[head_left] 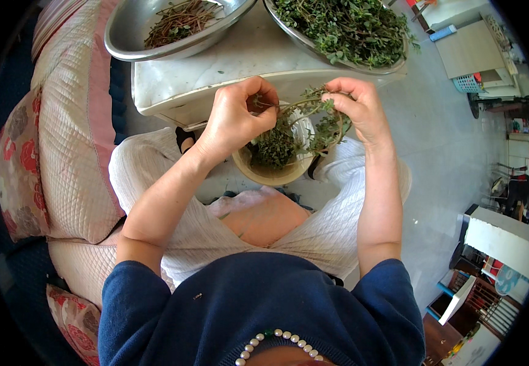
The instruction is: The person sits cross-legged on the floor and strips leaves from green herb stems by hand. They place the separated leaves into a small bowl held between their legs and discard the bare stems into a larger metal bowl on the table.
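My left hand pinches one end of a leafy green sprig, its fingertips partly hidden by the curled fingers. Thumb and forefinger of my right hand close on the sprig's stem farther right, and leafy ends hang below them. Under both hands a cream-coloured bucket stands between my knees, with a heap of small green leaves inside. At the far right a metal basin is piled with leafy stems. Another metal basin at the far left holds bare reddish stems.
Both basins rest on a white marble-look table just beyond my hands. A quilted pink sofa with floral cushions runs along the left. Grey floor lies at right, with a white cabinet and a wooden cabinet.
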`<state>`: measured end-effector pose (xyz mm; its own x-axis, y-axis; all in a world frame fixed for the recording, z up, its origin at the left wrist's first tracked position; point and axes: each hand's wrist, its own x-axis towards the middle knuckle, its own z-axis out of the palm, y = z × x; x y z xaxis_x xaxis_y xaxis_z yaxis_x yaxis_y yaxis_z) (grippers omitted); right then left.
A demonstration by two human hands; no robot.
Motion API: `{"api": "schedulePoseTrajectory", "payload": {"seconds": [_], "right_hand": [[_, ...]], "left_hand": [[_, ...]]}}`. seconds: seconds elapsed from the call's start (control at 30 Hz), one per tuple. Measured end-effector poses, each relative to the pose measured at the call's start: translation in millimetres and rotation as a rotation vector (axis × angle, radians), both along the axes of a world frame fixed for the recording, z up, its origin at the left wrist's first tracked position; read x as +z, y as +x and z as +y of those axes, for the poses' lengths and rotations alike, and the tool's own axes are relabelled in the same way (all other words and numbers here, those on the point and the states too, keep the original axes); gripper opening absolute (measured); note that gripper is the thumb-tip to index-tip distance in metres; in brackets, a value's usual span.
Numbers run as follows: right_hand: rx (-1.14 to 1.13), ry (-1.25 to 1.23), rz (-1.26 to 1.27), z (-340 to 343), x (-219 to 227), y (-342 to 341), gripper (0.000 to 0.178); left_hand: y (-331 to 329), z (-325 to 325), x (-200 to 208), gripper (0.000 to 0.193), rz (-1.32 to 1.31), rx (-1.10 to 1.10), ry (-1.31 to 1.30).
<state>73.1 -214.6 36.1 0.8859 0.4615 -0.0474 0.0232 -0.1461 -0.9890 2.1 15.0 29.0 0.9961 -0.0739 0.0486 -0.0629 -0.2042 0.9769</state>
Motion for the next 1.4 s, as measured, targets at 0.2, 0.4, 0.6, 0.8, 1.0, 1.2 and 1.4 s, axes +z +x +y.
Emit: {"api": "schedulePoseTrajectory", "payload": {"seconds": [0.2, 0.4, 0.6, 0.8, 1.0, 1.2, 1.4], "right_hand": [[0.040, -0.084, -0.087, -1, 4, -1, 0.017], [-0.032, -0.083, -0.044, -10, 10, 0, 0.015], [0.001, -0.111, -0.049, -8, 11, -1, 0.019], [0.069, -0.157, -0.097, -6, 10, 0, 0.020], [0.075, -0.182, -0.104, -4, 10, 0, 0.021], [0.069, -0.179, -0.089, -5, 11, 0, 0.018], [0.003, -0.117, -0.060, -13, 11, 1, 0.015]], "left_hand": [[-2, 4, 6, 0.015, -0.025, 0.014, 0.243], [3, 23, -15, 0.017, 0.157, -0.077, -0.021], [5, 24, -18, 0.022, 0.154, -0.112, -0.094], [8, 15, 0, 0.023, 0.240, -0.155, -0.291], [5, 14, -8, 0.018, 0.319, -0.296, -0.145], [7, 13, -10, 0.014, 0.297, -0.346, -0.159], [4, 22, -14, 0.016, 0.321, -0.287, -0.346]]}}
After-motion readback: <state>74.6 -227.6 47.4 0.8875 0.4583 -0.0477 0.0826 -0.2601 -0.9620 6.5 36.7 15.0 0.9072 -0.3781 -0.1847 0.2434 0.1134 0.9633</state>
